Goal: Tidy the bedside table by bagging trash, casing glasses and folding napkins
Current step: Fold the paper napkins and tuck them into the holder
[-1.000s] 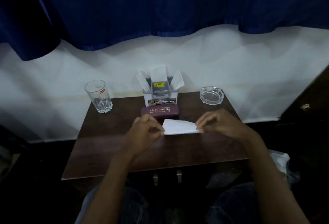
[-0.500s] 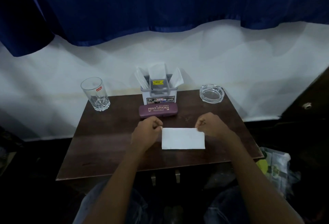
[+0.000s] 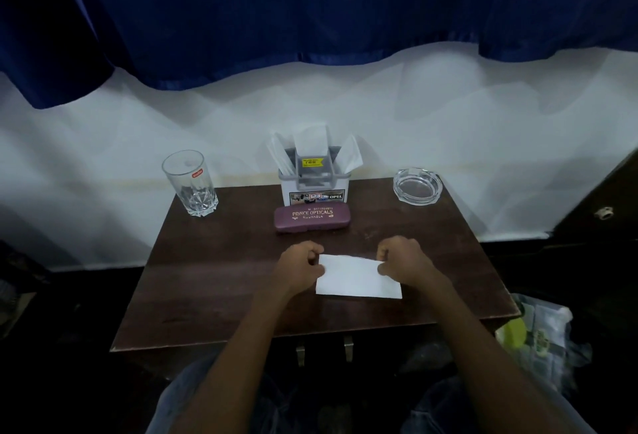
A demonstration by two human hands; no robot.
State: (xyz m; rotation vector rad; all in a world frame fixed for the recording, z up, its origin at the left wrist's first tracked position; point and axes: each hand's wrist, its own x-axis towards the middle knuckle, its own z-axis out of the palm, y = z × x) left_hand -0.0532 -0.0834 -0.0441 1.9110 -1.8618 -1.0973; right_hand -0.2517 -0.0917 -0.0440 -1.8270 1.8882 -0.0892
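Observation:
A white napkin (image 3: 357,278) lies folded into a rectangle on the dark wooden bedside table (image 3: 214,281). My left hand (image 3: 300,269) pinches its far left corner and my right hand (image 3: 404,262) pinches its far right corner, lifting that edge a little. Behind the napkin lies a shut maroon glasses case (image 3: 312,219) with gold lettering. A white napkin holder (image 3: 316,179) with folded napkins standing in it sits behind the case.
A clear drinking glass (image 3: 190,183) stands at the table's back left corner and a glass ashtray (image 3: 417,186) at the back right. A plastic bag with trash (image 3: 538,333) sits on the floor to the right. Blue curtain hangs behind.
The napkin went from a half-raised fold to a flat rectangle, and now both hands pinch its far corners and raise that edge toward me.

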